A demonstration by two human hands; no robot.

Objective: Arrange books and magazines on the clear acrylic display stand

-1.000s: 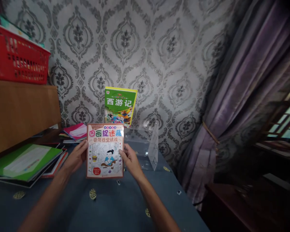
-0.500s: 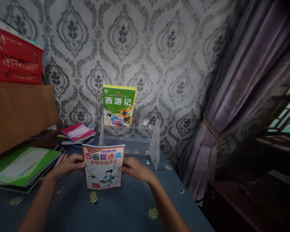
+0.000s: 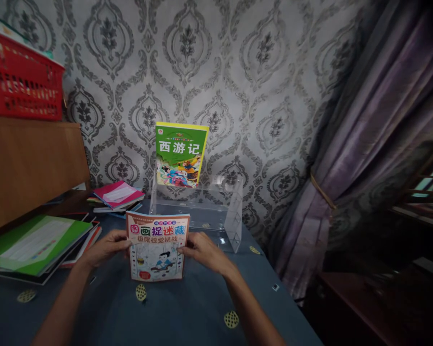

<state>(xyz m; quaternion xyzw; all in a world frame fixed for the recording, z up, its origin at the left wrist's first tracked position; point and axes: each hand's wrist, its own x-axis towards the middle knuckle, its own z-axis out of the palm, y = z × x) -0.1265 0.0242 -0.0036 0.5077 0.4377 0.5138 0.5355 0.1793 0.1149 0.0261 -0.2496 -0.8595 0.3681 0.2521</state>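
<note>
Holds upright a thin, rectangular paper book (image 3: 157,254) with a pale, reddish-bordered cover, pinched at the side edges between the fingers of the left hand (image 3: 108,246) and right hand (image 3: 205,252), one to each side. Sits lower than a second ago, close over the dark blue-grey tabletop (image 3: 187,312); cannot tell whether touching. No longer overlaps the green, yellow-edged book (image 3: 180,161) propped at the clear plastic stand (image 3: 233,221) behind, leaving both covers in open view.
</note>
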